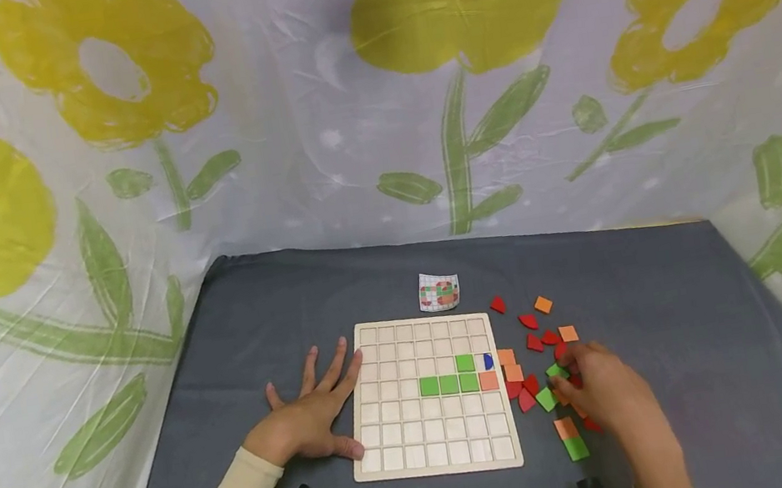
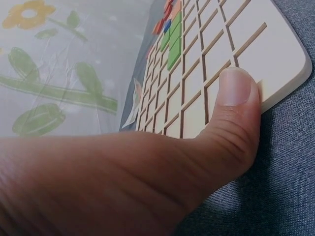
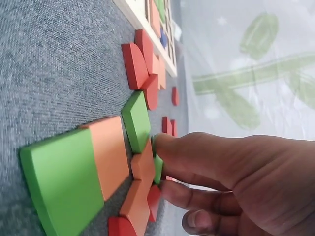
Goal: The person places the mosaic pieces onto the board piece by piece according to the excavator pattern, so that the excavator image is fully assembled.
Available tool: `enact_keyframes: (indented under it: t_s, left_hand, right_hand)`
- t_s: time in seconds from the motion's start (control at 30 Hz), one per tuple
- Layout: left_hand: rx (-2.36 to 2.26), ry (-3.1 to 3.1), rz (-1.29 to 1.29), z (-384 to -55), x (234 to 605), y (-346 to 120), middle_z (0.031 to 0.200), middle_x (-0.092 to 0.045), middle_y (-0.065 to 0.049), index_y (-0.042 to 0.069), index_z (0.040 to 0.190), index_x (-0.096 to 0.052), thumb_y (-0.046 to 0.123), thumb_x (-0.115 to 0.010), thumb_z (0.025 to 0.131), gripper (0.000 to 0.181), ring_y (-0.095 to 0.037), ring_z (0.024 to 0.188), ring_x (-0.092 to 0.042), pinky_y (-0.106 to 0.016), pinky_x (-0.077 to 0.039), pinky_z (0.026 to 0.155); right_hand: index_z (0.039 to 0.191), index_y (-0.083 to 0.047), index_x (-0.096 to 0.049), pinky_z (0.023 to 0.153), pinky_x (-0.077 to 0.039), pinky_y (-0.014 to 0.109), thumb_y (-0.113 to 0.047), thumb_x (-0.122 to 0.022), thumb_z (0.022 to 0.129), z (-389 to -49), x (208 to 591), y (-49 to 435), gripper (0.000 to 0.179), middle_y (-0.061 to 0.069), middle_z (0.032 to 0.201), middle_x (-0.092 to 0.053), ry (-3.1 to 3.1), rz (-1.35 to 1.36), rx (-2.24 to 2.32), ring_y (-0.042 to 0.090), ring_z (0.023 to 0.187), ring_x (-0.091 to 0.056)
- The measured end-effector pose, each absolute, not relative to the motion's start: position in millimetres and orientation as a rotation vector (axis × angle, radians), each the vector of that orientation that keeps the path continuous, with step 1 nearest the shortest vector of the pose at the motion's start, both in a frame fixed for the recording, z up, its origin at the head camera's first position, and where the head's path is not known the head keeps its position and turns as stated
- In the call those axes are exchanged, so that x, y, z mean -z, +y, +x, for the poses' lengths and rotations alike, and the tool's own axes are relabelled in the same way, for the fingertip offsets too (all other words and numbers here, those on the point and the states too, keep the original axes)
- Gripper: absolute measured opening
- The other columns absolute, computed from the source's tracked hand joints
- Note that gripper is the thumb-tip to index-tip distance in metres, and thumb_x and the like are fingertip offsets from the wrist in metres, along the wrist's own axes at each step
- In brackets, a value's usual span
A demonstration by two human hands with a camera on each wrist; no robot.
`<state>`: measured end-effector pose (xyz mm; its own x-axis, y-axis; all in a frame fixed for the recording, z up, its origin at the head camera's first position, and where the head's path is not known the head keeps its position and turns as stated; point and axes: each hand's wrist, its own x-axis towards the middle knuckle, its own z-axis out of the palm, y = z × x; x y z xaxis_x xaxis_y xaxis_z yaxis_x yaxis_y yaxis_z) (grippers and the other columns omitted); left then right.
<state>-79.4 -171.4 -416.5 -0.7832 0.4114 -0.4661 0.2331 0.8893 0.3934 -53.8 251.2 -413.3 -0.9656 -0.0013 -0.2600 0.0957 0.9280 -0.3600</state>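
Our left hand (image 1: 311,422) lies spread against the board (image 1: 434,430); among loose tiles (image 1: 547,399) beside it our right hand (image 1: 610,390) sits narrow, whether gripping we cannot tell; we should pinch edges only.

Tbl (image 1: 678,336) is carrying a dk grey cloth (image 1: 277,295), which is creasing slightly in places. Nr the middle, a pale gridded board (image 1: 392,429) is lying flat; just past its far edge a small printed card (image 1: 441,304) is resting, bending a bit. Along the board's R side, loose pcs are lying scattered: red curved pcs (image 1: 527,322), orange sqs (image 1: 543,305) & green sqs (image 1: 547,399), some touching. Nearest the wearer, 1 orange + 1 green sq are sitting edge to edge, approx. level w/ the board's near R corner.
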Motion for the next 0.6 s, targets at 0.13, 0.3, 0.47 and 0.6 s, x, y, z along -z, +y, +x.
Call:
enact_keyframes:
  t_s: [0.13, 0.3, 0.47, 0.6]
  left_hand:
    - [-0.411, 2.5, 0.468, -80, 419, -172, 0.178, 0.015, -0.001, 0.026, 0.173, -0.005, 0.06, -0.09, 0.072, 0.136, -0.044, 0.16, 0.019, -0.096, 0.006, 0.098]
    - [-0.407, 2.51, 0.465, -81, 419, -172, 0.178, 0.015, -0.001, 0.027, 0.173, -0.005, 0.06, -0.09, 0.071, 0.136, -0.043, 0.16, 0.02, -0.095, 0.006, 0.099]
    - [-0.414, 2.506, 0.463, -81, 421, -173, 0.178, 0.016, -0.001, 0.027, 0.173, -0.005, 0.061, -0.09, 0.071, 0.137, -0.043, 0.16, 0.019, -0.096, 0.006, 0.098]
    - [-0.423, 2.509, 0.472, -80, 421, -173, 0.178, 0.016, -0.001, 0.028, 0.173, -0.005, 0.061, -0.09, 0.071, 0.136, -0.043, 0.16, 0.019, -0.096, 0.007, 0.097]
  right_hand:
    - [0.12, -0.004, -0.069, 0.077, -0.057, 0.048, -0.024, -0.082, 0.094, -56, 415, 248, 0.036, 0.009, 0.11, -0.063, 2.815, 0.068, 0.557, 0.023, 0.094, -0.062]
    - [0.119, -0.008, -0.069, 0.07, -0.055, 0.043, -0.023, -0.082, 0.094, -61, 416, 246, 0.032, 0.006, 0.106, -0.064, 2.798, 0.074, 0.554, 0.02, 0.089, -0.062]
    - [0.12, -0.004, -0.068, 0.068, -0.055, 0.042, -0.023, -0.083, 0.093, -65, 417, 243, 0.037, 0.009, 0.105, -0.065, 2.805, 0.085, 0.545, 0.02, 0.084, -0.06]
    - [0.123, 0.002, -0.067, 0.064, -0.053, 0.038, -0.022, -0.082, 0.093, -66, 416, 240, 0.041, 0.012, 0.106, -0.065, 2.82, 0.078, 0.553, 0.022, 0.081, -0.058]
